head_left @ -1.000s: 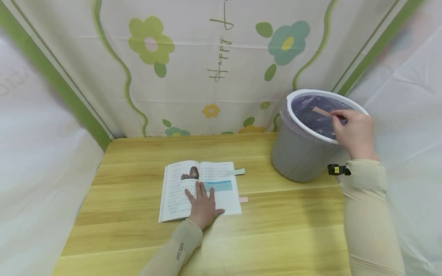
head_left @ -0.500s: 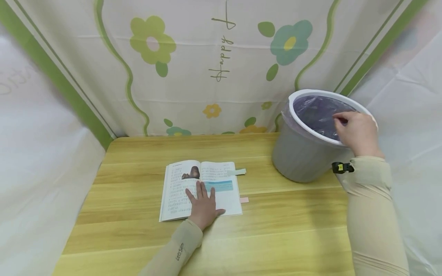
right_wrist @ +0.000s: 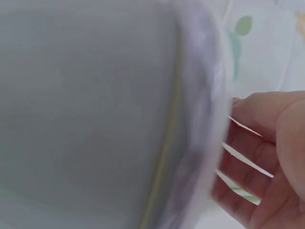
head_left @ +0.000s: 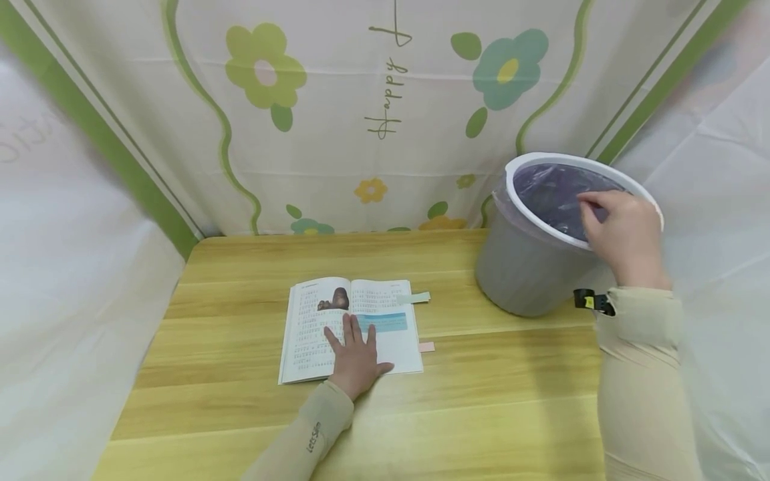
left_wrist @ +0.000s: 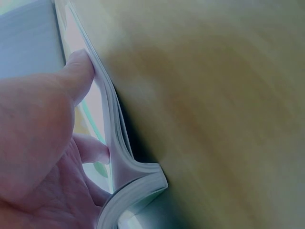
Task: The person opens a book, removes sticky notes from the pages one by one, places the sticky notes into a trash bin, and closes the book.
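Note:
An open book (head_left: 398, 349) with printed text and a picture lies on the wooden table. My left hand (head_left: 356, 361) rests spread over its lower middle, thumb at the bottom edge; the left wrist view shows the thumb against the page edges (left_wrist: 114, 119). At the right, my right hand (head_left: 628, 230) is over the mouth of a grey trash bin (head_left: 517, 277), thumb and forefinger bent toward each other with no strip visible between them. In the right wrist view its fingers (right_wrist: 248, 148) are loosely bent, their tips partly hidden behind the bin's rim (right_wrist: 217, 119).
A pale green tab (head_left: 420, 298) and a pink tab (head_left: 426, 347) stick out from the book's right side. A purple plastic liner (head_left: 544, 190) lines the bin under a white rim. A flowered curtain (head_left: 319, 153) stands behind the table.
The peach-coloured paper strip that my right hand pinched over the bin a second ago is out of sight since half a second ago. My left hand stays on the book.

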{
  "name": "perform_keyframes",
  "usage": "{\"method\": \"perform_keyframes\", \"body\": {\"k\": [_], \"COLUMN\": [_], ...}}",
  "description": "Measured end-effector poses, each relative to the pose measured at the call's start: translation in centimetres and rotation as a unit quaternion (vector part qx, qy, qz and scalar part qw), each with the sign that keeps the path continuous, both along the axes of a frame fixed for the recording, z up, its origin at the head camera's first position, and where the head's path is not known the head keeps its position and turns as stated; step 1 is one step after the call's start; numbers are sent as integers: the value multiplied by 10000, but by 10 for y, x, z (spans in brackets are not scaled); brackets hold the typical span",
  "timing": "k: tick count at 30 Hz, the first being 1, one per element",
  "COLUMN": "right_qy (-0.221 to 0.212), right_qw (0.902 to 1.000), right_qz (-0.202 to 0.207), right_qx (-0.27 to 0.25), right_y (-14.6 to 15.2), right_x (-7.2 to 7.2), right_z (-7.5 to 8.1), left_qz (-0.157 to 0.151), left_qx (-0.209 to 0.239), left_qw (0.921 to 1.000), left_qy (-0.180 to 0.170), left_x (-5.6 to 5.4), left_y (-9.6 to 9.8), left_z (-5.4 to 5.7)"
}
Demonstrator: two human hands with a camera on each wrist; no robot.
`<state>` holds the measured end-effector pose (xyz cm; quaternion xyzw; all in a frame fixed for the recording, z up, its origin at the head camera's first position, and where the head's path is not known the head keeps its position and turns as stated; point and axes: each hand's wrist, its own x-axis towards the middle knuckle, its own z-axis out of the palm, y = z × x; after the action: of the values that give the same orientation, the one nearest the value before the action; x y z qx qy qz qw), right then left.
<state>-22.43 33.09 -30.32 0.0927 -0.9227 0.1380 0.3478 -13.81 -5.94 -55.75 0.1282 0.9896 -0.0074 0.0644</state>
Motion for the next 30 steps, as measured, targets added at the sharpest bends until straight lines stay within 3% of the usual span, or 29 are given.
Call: {"method": "perform_keyframes", "body": {"k": [9, 18, 24, 30], "right_qy": [661, 958, 334, -982], "right_qw": [9942, 9799, 9793, 9728], "right_qz": [840, 1709, 1994, 2083], "right_qx": [-153, -373, -85, 247], "right_y": [-39, -77, -99, -118], "right_x": [24, 36, 32, 28], "right_z": [-17, -63, -109, -160], "left_qz": [-76, -89, -45, -20], "left_qx": [207, 273, 266, 208], "left_qw": [9998, 9996, 9996, 9996], "left_qy": [10, -11, -114, -184], "left_x": [1, 0, 1, 4], "left_y": [-2, -2, -1, 0], "left_z": [-1, -1, 1, 2]}}
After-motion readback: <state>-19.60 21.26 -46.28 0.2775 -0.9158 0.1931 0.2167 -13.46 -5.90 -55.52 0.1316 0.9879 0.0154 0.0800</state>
